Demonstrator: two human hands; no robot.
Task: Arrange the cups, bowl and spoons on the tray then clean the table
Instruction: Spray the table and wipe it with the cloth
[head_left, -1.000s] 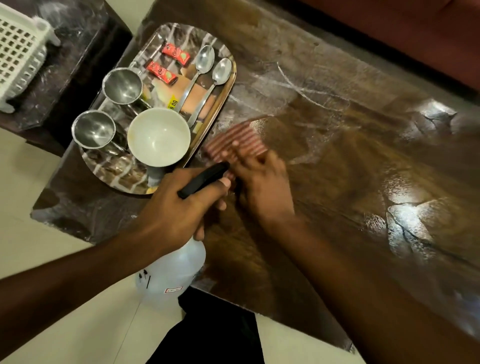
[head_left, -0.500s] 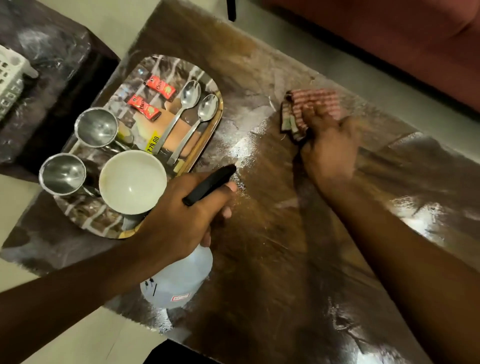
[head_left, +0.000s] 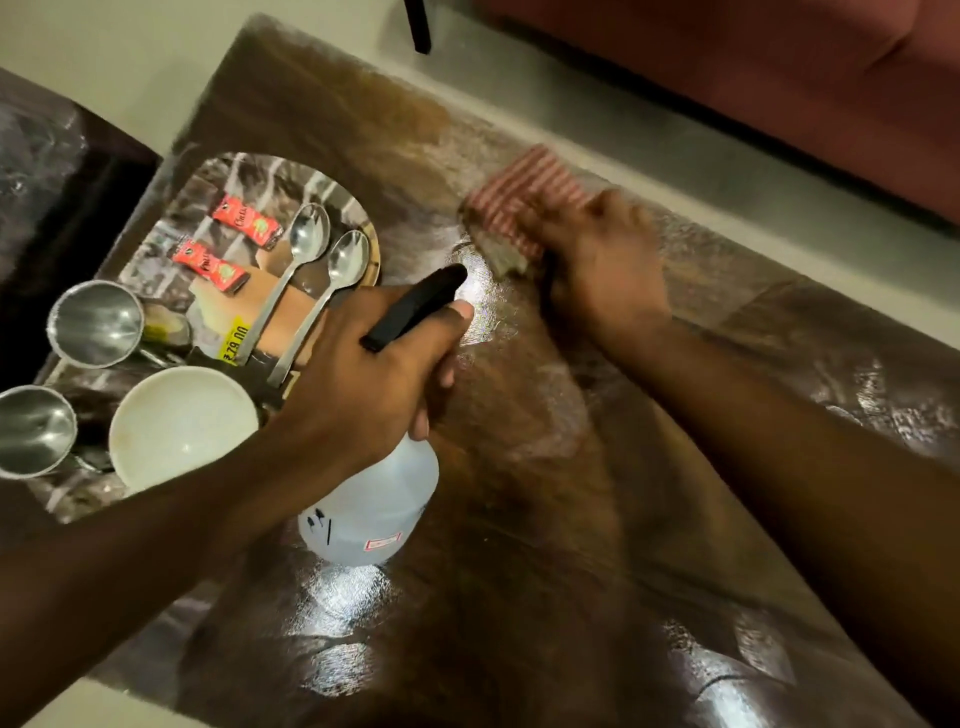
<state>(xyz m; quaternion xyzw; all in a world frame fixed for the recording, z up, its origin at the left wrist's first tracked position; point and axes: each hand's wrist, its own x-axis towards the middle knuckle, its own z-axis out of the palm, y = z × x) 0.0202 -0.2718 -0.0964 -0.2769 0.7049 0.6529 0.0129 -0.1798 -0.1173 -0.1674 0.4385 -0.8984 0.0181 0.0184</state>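
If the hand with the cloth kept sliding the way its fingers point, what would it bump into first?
Probably nothing on the table: the right hand points up-left over the striped cloth toward the table's far edge. The tray looks off to the side, though depth is unclear.

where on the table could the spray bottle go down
Bare brown tabletop near its front edge, between the two forearms, below the clear plastic spray bottle. Crowded: the steel tray at left, full.

Left end of the glossy dark brown table blocked by the oval steel tray. The translucent plastic spray bottle, held above the near edge, and the red-striped folded cloth, at the far edge, obstruct the centre. Near-right corner open.
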